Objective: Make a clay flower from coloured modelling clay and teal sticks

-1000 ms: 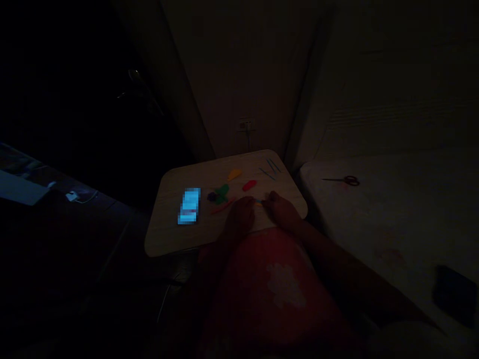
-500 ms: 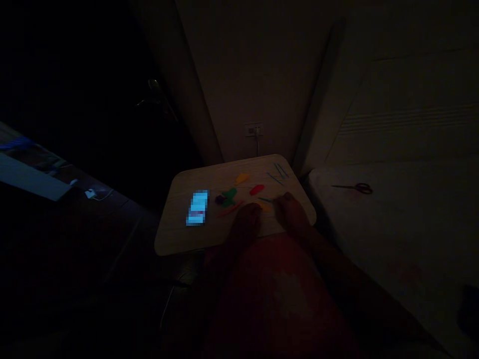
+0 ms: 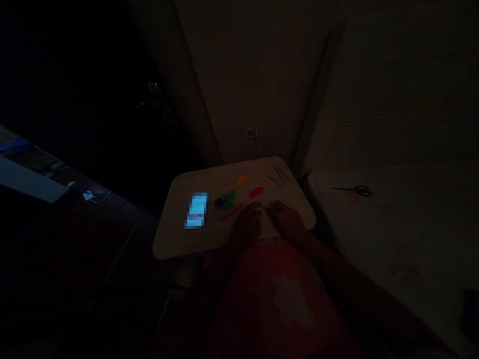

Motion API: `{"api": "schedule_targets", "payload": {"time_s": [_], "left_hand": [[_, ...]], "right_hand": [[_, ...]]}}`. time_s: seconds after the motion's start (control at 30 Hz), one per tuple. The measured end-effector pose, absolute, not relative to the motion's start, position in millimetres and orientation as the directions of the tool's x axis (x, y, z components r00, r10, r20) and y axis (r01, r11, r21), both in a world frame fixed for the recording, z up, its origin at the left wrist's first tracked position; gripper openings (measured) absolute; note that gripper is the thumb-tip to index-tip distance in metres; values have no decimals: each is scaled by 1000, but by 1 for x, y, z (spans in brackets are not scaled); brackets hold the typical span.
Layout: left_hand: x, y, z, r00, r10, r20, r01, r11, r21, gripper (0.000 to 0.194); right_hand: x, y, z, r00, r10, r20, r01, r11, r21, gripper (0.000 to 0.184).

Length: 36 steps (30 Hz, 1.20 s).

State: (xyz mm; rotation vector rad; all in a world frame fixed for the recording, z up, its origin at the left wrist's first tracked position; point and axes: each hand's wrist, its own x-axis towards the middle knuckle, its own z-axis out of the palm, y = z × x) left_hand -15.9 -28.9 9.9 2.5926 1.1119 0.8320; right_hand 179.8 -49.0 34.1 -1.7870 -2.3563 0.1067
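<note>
Over the front of a small wooden table [image 3: 170,234], my hands are close together. My left hand [image 3: 247,219] is closed at the left side of a flat orange piece [image 3: 261,210], which is mostly hidden by the fingers. My right hand [image 3: 286,219] pinches a thin blue-green stick [image 3: 263,206], whose tip lies at the orange piece. Just beyond lies a red oval piece [image 3: 256,192], with a yellow-orange piece [image 3: 241,181] behind it. Left of my hands are a green leaf-like shape [image 3: 229,200], a dark purple lump [image 3: 219,202] and a pinkish strip [image 3: 229,213].
A lit phone [image 3: 197,210] lies on the table's left part. Several thin sticks [image 3: 277,175] lie at the far right corner. Scissors [image 3: 361,190] rest on a pale surface [image 3: 374,239] to the right. A wall socket [image 3: 253,132] holds a plug. The room is very dark.
My right hand has moved left and slightly down, bringing the blue-green stick to the orange piece beside my left hand. The view has shifted slightly.
</note>
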Motion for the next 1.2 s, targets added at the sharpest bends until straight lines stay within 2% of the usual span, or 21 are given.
{"api": "schedule_targets", "payload": {"time_s": [0.5, 0.6, 0.67, 0.77, 0.87, 1.0, 1.2], "left_hand": [[-15, -24, 7, 584, 725, 364, 635, -688, 351, 50], [-17, -25, 7, 583, 730, 357, 626, -684, 376, 54], [-18, -27, 7, 575, 731, 368, 615, -682, 396, 58], [-19, -28, 10, 562, 724, 400, 598, -690, 409, 63], [-18, -28, 11, 573, 713, 403, 594, -701, 395, 64], [-16, -24, 8, 599, 713, 365, 613, -701, 364, 58], [-13, -18, 6, 556, 752, 353, 663, -658, 358, 45]], "right_hand": [[178, -47, 47, -272, 961, 39, 949, 275, -156, 30], [184, -44, 36, -256, 964, 78, 932, 267, -244, 32], [189, -40, 27, -221, 961, 164, 898, 267, -350, 33], [198, -34, 15, -65, 936, 345, 807, 253, -534, 29], [202, -29, 9, 98, 908, 407, 731, 212, -649, 25], [204, -26, 9, 178, 908, 379, 683, 163, -712, 23], [204, -29, 11, 126, 914, 386, 677, 205, -706, 24]]}}
